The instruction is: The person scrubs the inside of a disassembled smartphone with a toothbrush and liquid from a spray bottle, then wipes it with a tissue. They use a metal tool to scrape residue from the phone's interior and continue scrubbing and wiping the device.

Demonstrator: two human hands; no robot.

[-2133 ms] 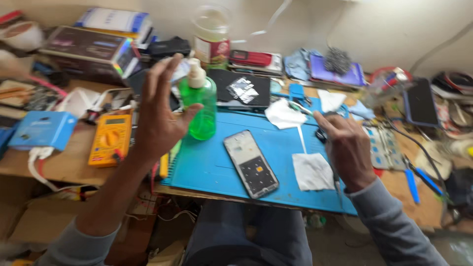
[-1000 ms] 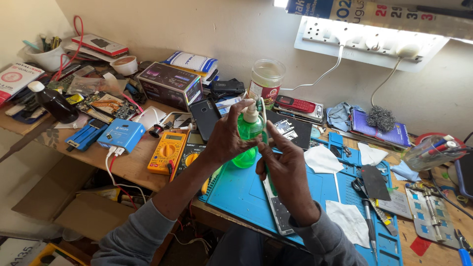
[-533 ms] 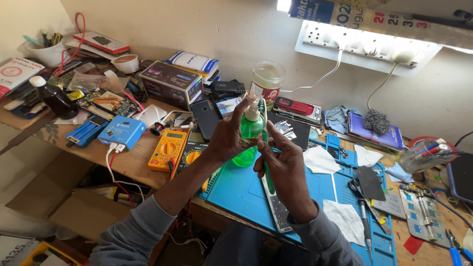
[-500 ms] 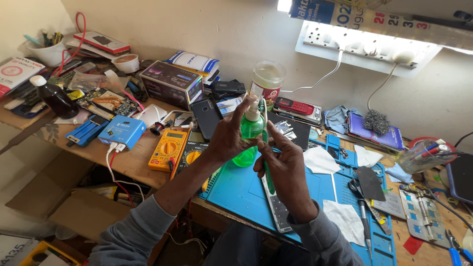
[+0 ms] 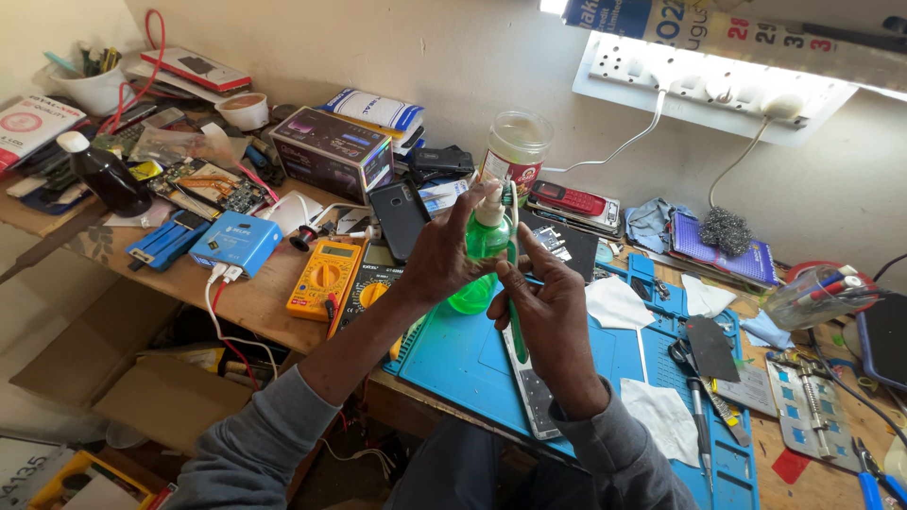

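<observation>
Green pump bottle point(image 5: 477, 257) held up over the blue work mat point(image 5: 472, 364), near its back-left corner. Left hand point(image 5: 439, 257) wrapped round the bottle, fingers curled tight on it. Right hand point(image 5: 548, 316) just beside, fingers narrow, pinching a thin green-handled tool point(image 5: 515, 312) upright vs. the pump. Phone point(image 5: 529, 392) lies on mat under the wrists. Behind: lidded jar point(image 5: 515, 151), red phone point(image 5: 572, 201). Left: yellow multimeter point(image 5: 323, 279), blue box point(image 5: 236, 243). Right: white cloths point(image 5: 614, 302), tweezers point(image 5: 694, 411).

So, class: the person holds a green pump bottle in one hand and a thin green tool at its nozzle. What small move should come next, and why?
Probably press the pump: the left hand grips the green bottle, and the right hand holds the tool's tip by the nozzle.
</observation>
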